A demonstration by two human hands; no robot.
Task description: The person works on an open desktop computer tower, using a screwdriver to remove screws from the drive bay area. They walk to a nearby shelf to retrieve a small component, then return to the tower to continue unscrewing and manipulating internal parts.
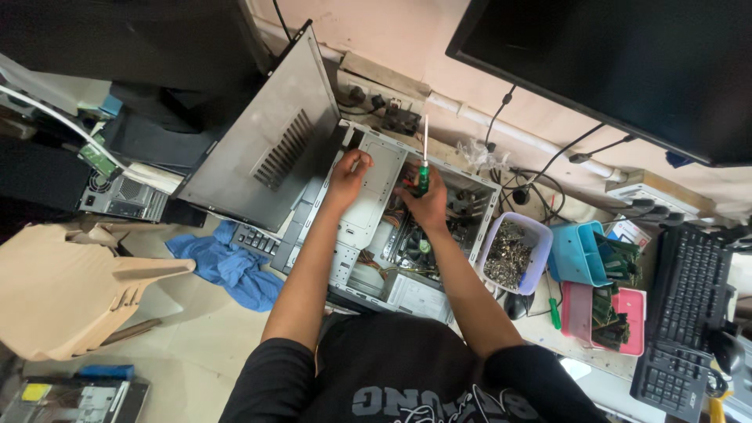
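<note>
Green-handled screwdriver [423, 176], its thin metal shaft pointing away toward the far wall, sits clenched in the right hand [427, 205] above the middle of the open grey metal computer case [368, 196], which lies on its side on the worktop. The left hand [348, 174] rests with fingers curled on the pale inner drive cage at the case's far left; whether it pinches a small part I cannot tell. The detached grey side panel [270, 145] with vent slots leans to the left of the case. To the right stands a lilac plastic tub of loose screws [513, 252], just beside a blue bin [578, 252] and a pink tray [627, 321].

With the tip aimed away from the work, a careless swing could, I judge, scratch the board or snag the coloured wires below. A freed screw might also drop among the components.
</note>
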